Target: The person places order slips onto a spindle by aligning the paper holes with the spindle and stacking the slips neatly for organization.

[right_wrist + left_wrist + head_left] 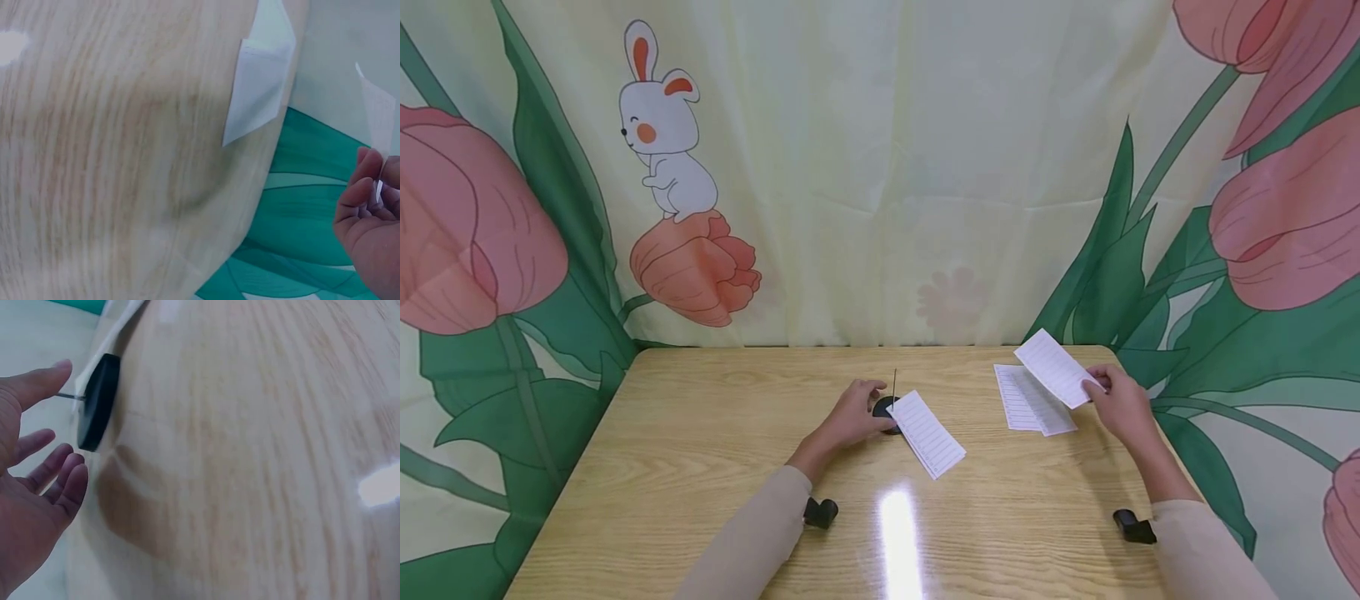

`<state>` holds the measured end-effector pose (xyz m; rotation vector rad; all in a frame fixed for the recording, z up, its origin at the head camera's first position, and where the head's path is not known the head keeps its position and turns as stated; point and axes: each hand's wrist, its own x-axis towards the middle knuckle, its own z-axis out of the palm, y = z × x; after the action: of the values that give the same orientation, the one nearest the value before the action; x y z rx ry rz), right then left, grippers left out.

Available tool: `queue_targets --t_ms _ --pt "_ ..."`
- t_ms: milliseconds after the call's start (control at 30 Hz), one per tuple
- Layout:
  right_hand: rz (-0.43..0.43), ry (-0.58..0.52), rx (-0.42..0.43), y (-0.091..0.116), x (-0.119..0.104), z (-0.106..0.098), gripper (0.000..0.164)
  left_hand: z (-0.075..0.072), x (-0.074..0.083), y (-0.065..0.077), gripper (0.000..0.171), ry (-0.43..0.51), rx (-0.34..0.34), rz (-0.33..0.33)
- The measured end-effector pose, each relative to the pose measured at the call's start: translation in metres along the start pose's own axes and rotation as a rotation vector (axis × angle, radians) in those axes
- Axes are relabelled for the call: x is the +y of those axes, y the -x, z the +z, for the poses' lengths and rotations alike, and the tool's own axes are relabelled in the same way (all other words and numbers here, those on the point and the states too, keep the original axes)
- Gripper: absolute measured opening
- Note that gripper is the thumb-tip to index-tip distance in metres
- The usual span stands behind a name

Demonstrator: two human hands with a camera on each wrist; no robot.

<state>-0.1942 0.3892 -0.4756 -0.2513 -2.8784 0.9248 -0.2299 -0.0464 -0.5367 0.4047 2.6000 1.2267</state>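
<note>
My left hand (855, 414) is beside a paper spike with a round black base (100, 403) and a thin upright rod (894, 385). Its fingers are spread in a loose curve around the base, with nothing gripped between them. Overlapping the base's right side are a few lined paper slips (931, 437), angled down to the right. My right hand (1116, 400) pinches one lined slip (1056, 367) between thumb and fingers and holds it up. Below that slip, more lined slips (1021, 402) lie on the table, partly covered by it in the head view.
The wooden table (700, 467) reaches back to a curtain (850, 167) printed with tulips and a rabbit. Black camera mounts sit at the left wrist (821, 513) and right wrist (1133, 527). A bright light reflection (899, 533) shows at the front of the table.
</note>
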Motion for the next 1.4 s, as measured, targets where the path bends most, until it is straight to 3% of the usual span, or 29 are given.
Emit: queue_targets --t_ms 433,800,1100,1400 --pt "-0.110 0.013 0.041 0.008 -0.027 -0.013 0.031 -0.022 0.021 0.002 0.067 0.076 0.034 0.049" --pt "-0.201 -0.014 0.065 0.015 -0.054 -0.022 0.030 -0.037 0.036 0.004 0.063 0.082 0.122 0.112" --pt "-0.263 -0.034 0.059 0.022 -0.080 -0.024 0.027 -0.045 0.066 0.006 0.046 0.103 0.223 0.229" --pt "-0.315 -0.094 0.052 0.026 -0.103 -0.018 0.026 -0.050 0.099 -0.002 0.033 0.145 0.274 0.287"
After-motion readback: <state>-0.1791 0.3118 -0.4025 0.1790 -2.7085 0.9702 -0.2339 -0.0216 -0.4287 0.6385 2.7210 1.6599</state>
